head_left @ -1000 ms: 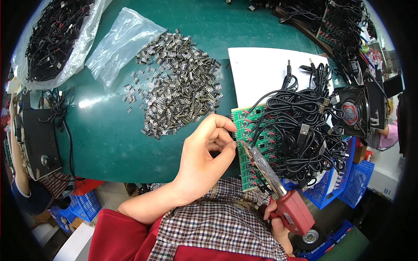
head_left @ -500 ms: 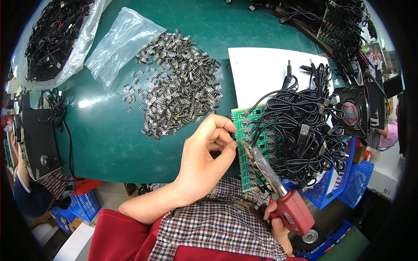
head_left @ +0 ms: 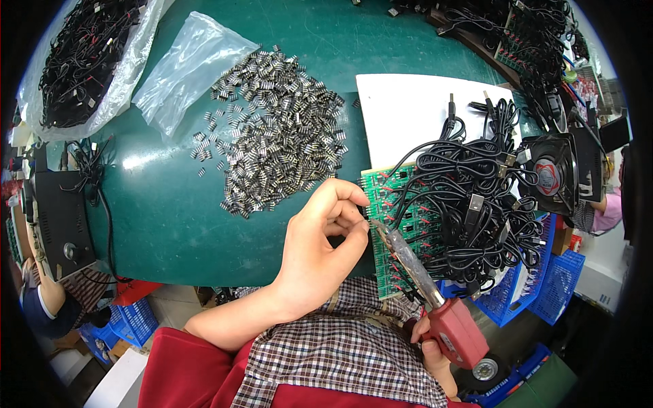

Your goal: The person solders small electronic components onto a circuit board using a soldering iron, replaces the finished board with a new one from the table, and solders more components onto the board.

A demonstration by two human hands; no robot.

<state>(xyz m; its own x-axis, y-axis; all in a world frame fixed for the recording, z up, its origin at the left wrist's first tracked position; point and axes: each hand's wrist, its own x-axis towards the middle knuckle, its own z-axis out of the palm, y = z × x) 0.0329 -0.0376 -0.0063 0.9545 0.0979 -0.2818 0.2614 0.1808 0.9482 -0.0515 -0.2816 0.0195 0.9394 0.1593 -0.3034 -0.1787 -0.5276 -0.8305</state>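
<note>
My left hand (head_left: pixel 306 255) is pinched, thumb and forefinger together, at the left edge of a green circuit board panel (head_left: pixel 382 272). What sits between the fingertips is too small to make out. In my right hand (head_left: pixel 435 357) is a soldering iron (head_left: pixel 459 332) with a red handle; its metal barrel slants up-left across the panel, and the tip is beside my left fingertips. Whether the tip touches the board cannot be seen. Black USB cables (head_left: pixel 469 204) lie bundled over the panel's right part, joined by small red and black wires.
A heap of small metal-pinned connectors (head_left: pixel 282 136) lies on the green table (head_left: pixel 170 231), beside a clear plastic bag (head_left: pixel 194 68). White board (head_left: pixel 388 109) lies under the cables. A fan (head_left: pixel 547 173) stands right, a black box with a knob (head_left: pixel 64 224) left. Co-workers are at both sides.
The soldering iron has shifted slightly left, bringing its tip nearer my left fingertips. My left hand has stayed in place. A co-worker's arm at the far left has moved.
</note>
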